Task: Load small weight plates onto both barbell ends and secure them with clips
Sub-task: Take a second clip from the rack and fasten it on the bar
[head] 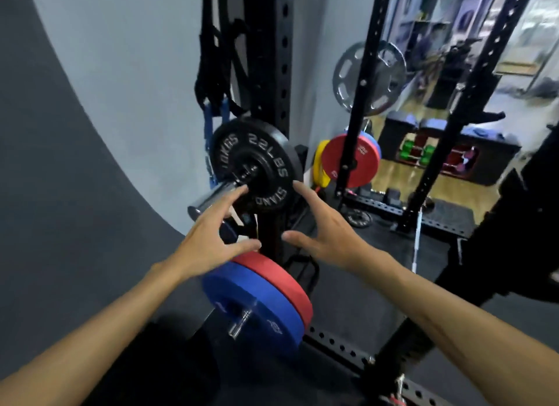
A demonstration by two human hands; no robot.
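Note:
A black 10 kg plate marked 22 LBS sits on the chrome barbell sleeve, which points toward me at centre left. My left hand is spread just below the sleeve, its fingertips touching the plate's hub. My right hand is spread to the right, fingertips at the plate's lower right rim. Neither hand grips anything. No clip shows on the sleeve.
A blue plate and a red plate sit on a low storage peg below my hands. Black rack uprights stand behind. More red, blue and yellow plates hang at right, with a silver plate above.

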